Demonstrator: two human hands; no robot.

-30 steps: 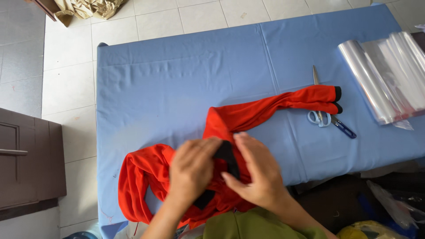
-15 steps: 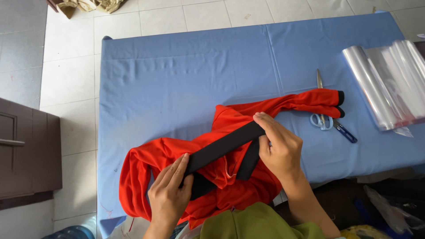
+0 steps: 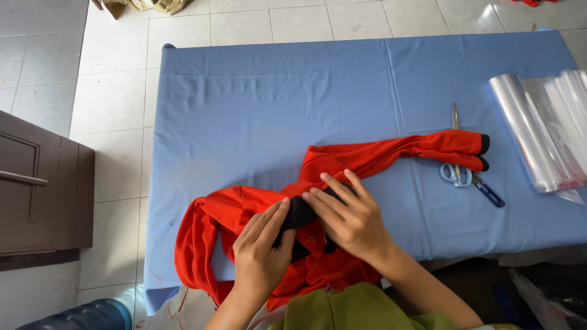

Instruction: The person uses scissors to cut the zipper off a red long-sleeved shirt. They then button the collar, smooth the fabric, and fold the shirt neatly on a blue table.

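Observation:
A red long-sleeved garment [image 3: 367, 160] with black cuffs lies crumpled on the blue-covered table [image 3: 275, 91], its two sleeves stretched toward the right. Part of it hangs over the near edge at the left. My left hand [image 3: 262, 250] and my right hand [image 3: 345, 211] rest close together on the garment's black collar band [image 3: 298, 214], fingers pressing and pinching the bunched band between them. Most of the band is hidden under my hands.
Scissors [image 3: 457, 165] with pale blue handles lie by the cuffs, beside a small dark blue tool [image 3: 489, 190]. A stack of clear plastic bags [image 3: 544, 131] sits at the table's right end. A brown cabinet [image 3: 36, 189] stands on the tiled floor to the left.
Half a second ago my hands held the black band stretched out long between them. Now they have come together and the band is bunched under my fingers.

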